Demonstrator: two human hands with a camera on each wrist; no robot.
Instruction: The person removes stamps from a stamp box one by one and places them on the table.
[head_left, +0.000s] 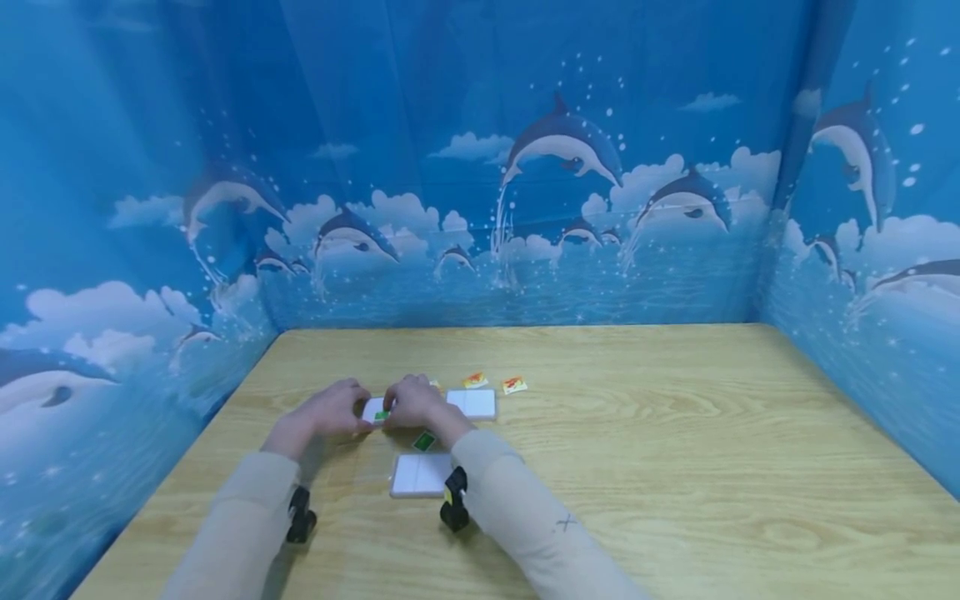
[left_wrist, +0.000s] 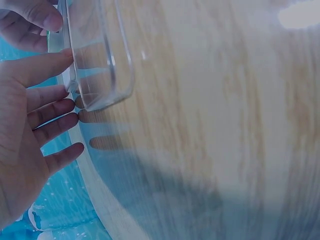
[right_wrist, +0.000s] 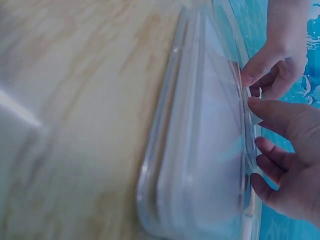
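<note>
A white-topped case (head_left: 370,409) with clear plastic sides lies between the two hands, left of the table's middle. My left hand (head_left: 341,406) touches its left end. In the left wrist view, the fingers (left_wrist: 55,134) are fairly straight and spread, with some tips at the clear case (left_wrist: 107,65). From the right, my right hand (head_left: 415,402) pinches a small green card (head_left: 381,415) over the white top. The right wrist view has its thumb tip against a small pale flap (right_wrist: 255,118); the rest of the card is hidden.
A second white case (head_left: 471,403) stands right of my right hand, a third (head_left: 420,475) nearer, partly under the right forearm. Another green card (head_left: 424,441) lies between. Small orange-red cards (head_left: 514,384) lie behind. Blue dolphin-printed curtains (head_left: 525,275) border the wooden table (head_left: 675,467).
</note>
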